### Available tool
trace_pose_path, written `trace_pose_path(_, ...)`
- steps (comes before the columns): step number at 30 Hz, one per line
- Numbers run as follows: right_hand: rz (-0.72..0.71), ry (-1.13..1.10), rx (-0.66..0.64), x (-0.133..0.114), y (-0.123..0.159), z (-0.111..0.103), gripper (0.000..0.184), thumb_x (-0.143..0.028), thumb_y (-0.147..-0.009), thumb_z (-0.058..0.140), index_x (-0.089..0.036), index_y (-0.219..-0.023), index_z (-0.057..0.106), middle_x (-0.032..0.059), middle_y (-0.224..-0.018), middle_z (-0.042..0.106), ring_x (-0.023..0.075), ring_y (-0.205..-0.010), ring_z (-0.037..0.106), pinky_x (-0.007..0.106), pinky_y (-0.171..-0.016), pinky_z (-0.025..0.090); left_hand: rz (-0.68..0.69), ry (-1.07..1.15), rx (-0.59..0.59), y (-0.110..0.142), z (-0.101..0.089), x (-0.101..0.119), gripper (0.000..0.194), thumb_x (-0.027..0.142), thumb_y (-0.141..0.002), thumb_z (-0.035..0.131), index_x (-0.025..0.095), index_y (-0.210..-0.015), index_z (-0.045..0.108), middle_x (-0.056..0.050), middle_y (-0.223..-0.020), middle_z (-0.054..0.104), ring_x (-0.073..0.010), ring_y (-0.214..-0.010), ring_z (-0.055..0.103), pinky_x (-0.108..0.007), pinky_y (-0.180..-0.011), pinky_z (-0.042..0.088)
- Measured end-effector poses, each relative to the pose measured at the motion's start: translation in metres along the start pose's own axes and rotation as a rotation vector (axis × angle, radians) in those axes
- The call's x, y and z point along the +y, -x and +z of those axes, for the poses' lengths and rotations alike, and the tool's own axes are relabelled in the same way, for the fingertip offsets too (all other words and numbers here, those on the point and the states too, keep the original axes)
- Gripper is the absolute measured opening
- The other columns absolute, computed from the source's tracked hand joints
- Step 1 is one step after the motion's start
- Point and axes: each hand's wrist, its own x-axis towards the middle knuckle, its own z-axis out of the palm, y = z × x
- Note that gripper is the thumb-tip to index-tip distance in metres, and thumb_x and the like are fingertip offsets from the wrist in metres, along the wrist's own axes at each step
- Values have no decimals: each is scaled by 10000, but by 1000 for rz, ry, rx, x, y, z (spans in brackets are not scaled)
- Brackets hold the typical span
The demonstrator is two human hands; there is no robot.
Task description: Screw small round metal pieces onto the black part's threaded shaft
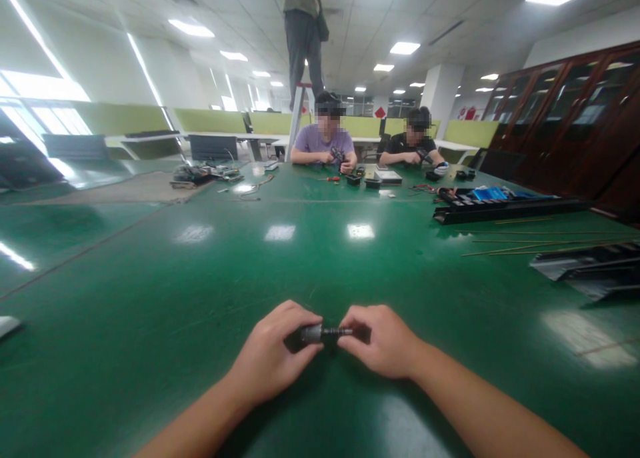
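Observation:
A small grey cylindrical part (313,333) with a thin, dark ribbed shaft (332,332) is held level just above the green table. It looks like a small motor, though its exact kind is hard to make out. My left hand (270,351) is closed around the thick grey end, thumb below and fingers above. At the other side, my right hand (383,341) pinches the tip of the shaft between thumb and forefinger. Part of the grey body is hidden behind my left fingers.
The green table (225,265) spreads out ahead. Black metal channels (510,208) and thin rods (540,245) lie at right. Across sit two people (324,141) (407,145) handling dark parts. Loose electronics (200,173) lie far left. Behind, a person stands on a ladder (299,118).

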Motion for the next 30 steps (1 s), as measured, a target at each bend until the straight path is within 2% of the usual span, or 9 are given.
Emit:
trace_pose_path(6, 6, 25, 27, -2, -2, 0, 122, -339, -832, 702, -218, -841, 690, -13, -750, 703, 139, -678, 625, 236, -640, 400, 10, 5, -2, -1, 0, 3, 218, 175, -807, 698, 227, -1018, 673, -22, -918, 668, -150, -855, 621, -270, -763, 515)
trace_pose_path(30, 30, 31, 10, 0, -1, 0, 127, -338, -845, 690, -211, -849, 685, -4, -752, 706, 138, -669, 629, 237, -639, 408, 21, -15, 7, -2, -2, 3, 223, 173, -798, 696, 204, -1019, 688, -54, -925, 680, -171, -855, 633, -289, -764, 537)
